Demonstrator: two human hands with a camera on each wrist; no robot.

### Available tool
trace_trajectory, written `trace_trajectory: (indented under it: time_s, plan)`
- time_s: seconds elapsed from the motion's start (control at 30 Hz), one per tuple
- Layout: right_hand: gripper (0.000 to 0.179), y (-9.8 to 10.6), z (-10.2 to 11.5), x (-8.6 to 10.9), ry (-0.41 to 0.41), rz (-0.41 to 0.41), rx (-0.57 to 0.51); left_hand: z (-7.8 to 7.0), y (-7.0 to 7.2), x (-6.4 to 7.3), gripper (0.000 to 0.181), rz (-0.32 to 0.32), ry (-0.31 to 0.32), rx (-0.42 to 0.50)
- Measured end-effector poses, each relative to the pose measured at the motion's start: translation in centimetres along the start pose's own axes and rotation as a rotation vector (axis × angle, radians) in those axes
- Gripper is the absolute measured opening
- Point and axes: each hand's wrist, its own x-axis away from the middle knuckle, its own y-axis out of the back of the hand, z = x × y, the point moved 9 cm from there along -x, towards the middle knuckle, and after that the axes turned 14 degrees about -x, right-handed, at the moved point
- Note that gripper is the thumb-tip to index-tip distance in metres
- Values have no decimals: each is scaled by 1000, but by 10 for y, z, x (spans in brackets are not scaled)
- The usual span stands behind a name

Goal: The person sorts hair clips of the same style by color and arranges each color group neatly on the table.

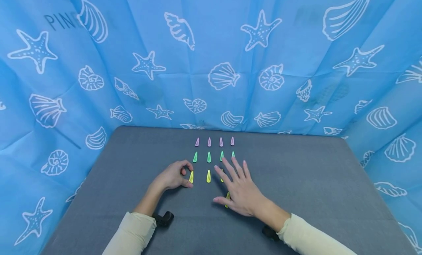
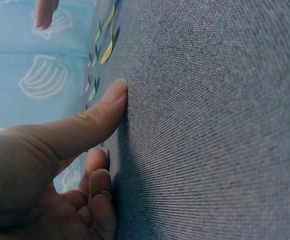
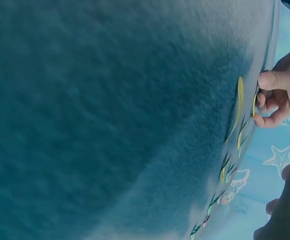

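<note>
Small snap hair clips lie in rows on a grey cloth-covered table. My left hand point(image 1: 172, 175) spans the leftmost yellow hair clip point(image 1: 191, 177), index fingertip at its far end and thumb at its near end; the right wrist view shows this yellow hair clip point(image 3: 254, 104) between those fingertips. My right hand point(image 1: 244, 193) is spread palm down over the table, fingers straight, holding nothing. Beneath its thumb side, a nearer yellow hair clip point(image 1: 227, 199) is partly hidden. Another yellow hair clip point(image 1: 222, 175) is partly covered by the right fingers. One yellow hair clip point(image 1: 208, 176) lies uncovered between the hands.
Behind the yellow row lie several green hair clips point(image 1: 209, 157), then several pink hair clips point(image 1: 209, 142). The grey table point(image 1: 296, 167) ends at a blue curtain point(image 1: 204, 39) printed with shells and starfish. Each wrist wears a black camera band point(image 1: 165, 219).
</note>
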Motion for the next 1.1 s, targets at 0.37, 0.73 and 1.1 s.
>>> trace_trajectory:
  time_s: [0.37, 0.73, 1.1]
  plan:
    - [90, -5, -1, 20, -36, 54, -112, 0, 0, 0, 46, 8, -7, 26]
    - [65, -4, -5, 31, -27, 24, -129, 1, 1, 1, 46, 11, 8, 24]
    - [14, -1, -6, 25, 47, 79, -332, 1, 0, 0, 46, 12, 12, 17]
